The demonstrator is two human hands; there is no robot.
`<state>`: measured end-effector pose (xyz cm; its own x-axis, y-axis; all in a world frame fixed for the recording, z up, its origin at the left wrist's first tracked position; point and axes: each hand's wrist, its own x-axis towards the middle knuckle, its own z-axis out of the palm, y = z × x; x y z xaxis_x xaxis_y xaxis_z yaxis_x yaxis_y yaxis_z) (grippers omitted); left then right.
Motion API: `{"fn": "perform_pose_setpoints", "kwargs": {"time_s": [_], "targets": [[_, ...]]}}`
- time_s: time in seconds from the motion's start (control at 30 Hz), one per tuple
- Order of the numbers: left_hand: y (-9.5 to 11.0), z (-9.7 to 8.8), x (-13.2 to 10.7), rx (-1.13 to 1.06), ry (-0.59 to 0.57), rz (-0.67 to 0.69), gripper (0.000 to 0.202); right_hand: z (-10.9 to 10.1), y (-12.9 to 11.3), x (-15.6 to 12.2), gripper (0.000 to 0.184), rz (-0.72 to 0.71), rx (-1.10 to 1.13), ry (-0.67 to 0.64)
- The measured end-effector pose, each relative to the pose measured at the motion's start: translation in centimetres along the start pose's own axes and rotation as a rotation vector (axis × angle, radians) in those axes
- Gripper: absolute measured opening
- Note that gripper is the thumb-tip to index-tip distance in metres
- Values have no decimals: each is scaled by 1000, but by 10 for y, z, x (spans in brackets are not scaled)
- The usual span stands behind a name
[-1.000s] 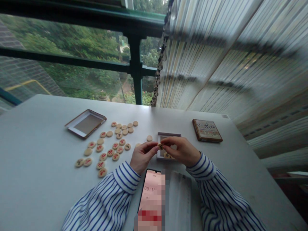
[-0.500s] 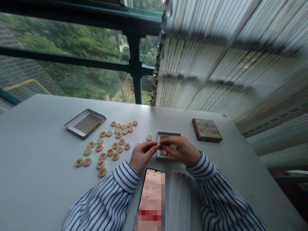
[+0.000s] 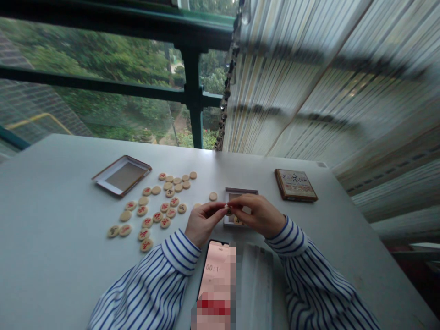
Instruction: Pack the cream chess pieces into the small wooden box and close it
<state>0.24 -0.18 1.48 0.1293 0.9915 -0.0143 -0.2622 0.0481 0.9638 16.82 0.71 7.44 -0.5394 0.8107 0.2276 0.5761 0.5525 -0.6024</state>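
Note:
Over a shallow open box (image 3: 237,192), my left hand (image 3: 203,223) and my right hand (image 3: 258,213) meet at the fingertips. Both pinch one small round Chinese chess piece (image 3: 229,211), mostly covered by the fingers. Beneath my right hand, another chess piece (image 3: 237,220) with a dark character lies inside the box. To the left, several loose pieces (image 3: 165,222) are scattered on the white table, some with red or dark characters up, some blank side up. One blank piece (image 3: 213,196) lies just left of the box, and another is partly hidden behind my left hand.
A box lid (image 3: 97,181) lies inner side up at the back left. A closed, printed brown box (image 3: 296,185) sits at the right. Near me are a phone (image 3: 213,256) showing a timer and a translucent plastic case (image 3: 256,284). A window and striped curtain border the table (image 3: 68,275).
The piece between my fingertips has tilted slightly. My hands stay in nearly the same place, and the scattered pieces have not moved.

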Motion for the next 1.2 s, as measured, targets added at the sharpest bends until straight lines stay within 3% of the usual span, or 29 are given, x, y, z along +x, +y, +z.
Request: {"fn": "perform_pose_setpoints", "kwargs": {"time_s": [1.2], "targets": [[2, 0, 0, -28, 45, -38, 24, -2, 1, -1, 19, 61, -69, 7]]}}
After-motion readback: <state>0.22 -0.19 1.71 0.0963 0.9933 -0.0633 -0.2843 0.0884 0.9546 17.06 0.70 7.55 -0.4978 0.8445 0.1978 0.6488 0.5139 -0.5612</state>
